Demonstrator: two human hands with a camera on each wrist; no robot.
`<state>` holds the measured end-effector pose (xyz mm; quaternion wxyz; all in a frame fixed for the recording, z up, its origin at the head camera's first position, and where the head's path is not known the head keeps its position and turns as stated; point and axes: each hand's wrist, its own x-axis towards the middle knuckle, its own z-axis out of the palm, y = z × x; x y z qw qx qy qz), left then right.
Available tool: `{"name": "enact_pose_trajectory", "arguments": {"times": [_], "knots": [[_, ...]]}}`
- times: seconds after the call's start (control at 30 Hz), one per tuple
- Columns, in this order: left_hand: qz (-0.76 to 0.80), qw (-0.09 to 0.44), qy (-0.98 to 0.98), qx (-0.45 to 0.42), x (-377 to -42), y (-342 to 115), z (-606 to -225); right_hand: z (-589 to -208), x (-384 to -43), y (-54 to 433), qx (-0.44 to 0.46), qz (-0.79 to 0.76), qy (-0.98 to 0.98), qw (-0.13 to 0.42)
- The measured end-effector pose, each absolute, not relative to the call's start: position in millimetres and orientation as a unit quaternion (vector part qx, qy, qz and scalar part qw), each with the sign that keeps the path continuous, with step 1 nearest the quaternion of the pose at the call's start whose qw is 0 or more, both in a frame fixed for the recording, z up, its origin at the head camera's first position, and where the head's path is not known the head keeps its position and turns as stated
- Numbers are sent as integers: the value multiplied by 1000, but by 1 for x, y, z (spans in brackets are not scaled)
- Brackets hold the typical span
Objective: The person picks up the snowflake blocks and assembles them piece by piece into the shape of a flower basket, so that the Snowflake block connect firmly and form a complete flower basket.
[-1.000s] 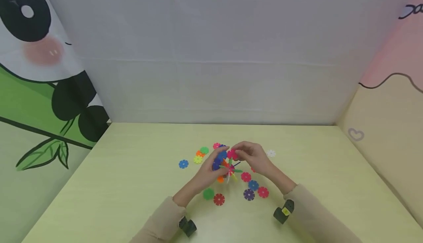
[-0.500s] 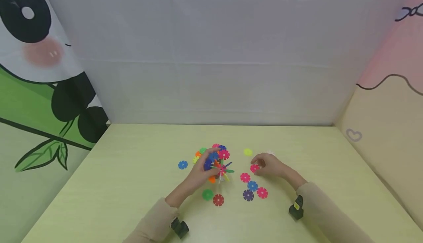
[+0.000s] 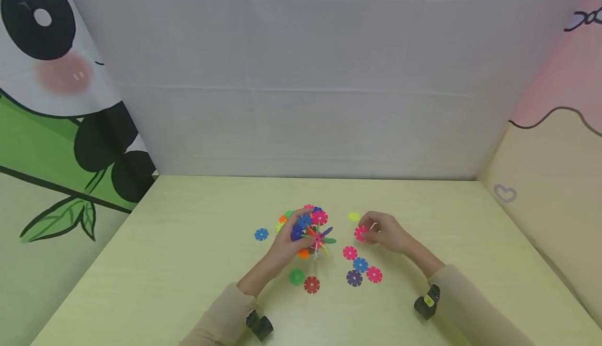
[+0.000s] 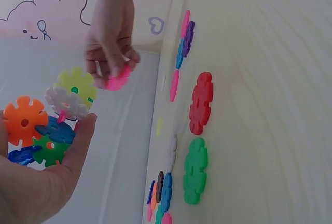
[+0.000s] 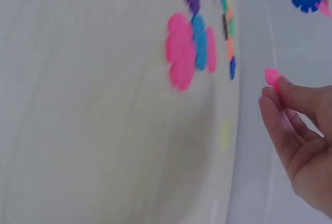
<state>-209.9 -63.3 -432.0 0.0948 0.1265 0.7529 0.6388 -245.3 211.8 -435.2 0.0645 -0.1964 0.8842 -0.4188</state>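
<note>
My left hand [image 3: 281, 249] holds a cluster of interlocked snowflake discs [image 3: 317, 240], notched plastic pieces in many colours. In the left wrist view an orange disc [image 4: 25, 122], a white one and a green one show on this cluster, close to the thumb. To the right, my right hand [image 3: 386, 231] pinches a single pink snowflake disc [image 3: 360, 233] between thumb and fingers. The right wrist view has that pink disc [image 5: 272, 77] nearly edge-on at the fingertips, apart from the cluster. My left palm and fingers hide part of the cluster.
Loose discs lie on the pale table [image 3: 141, 283]: a blue one [image 3: 261, 234] at left, a green one [image 3: 297, 277] and a red one [image 3: 312, 285] in front. A purple disc [image 3: 354, 278] lies among pink and blue ones at right. A yellow disc [image 3: 354, 217] lies behind.
My right hand has left a pink disc on the cluster, moved right and picked another pink disc off the table, raising it slightly. My left hand with the cluster has shifted a little left.
</note>
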Motion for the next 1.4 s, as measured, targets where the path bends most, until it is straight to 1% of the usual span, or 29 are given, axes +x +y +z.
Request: {"name": "enact_pose_trajectory", "arguments": {"times": [0.17, 0.27, 0.4, 0.5, 0.8, 0.9, 1.03, 1.13, 1.27, 1.4], "knots": [[653, 87, 740, 136, -207, -58, -426, -408, -226, 186, -198, -492, 848, 2], [660, 88, 733, 141, -206, -54, -423, -398, -217, 174, -179, -507, 843, -21], [657, 86, 735, 144, -204, -52, -423, -394, -213, 166, -138, -524, 840, -31], [657, 85, 735, 145, -203, -52, -423, -392, -211, 162, -124, -530, 839, -30], [643, 88, 744, 161, -200, -54, -419, -384, -209, 154, -160, -476, 865, -12], [632, 96, 749, 174, -198, -54, -418, -386, -206, 151, -160, -478, 863, -28], [629, 108, 746, 188, -198, -54, -415, -393, -204, 147, -161, -488, 855, -67], [636, 91, 744, 182, -197, -53, -413, -398, -202, 144, -157, -510, 841, -94], [649, 47, 740, 171, -196, -51, -414, -404, -199, 139, -157, -535, 821, -124], [648, 10, 742, 171, -195, -49, -417, -406, -196, 136, -169, -528, 817, -158]]}}
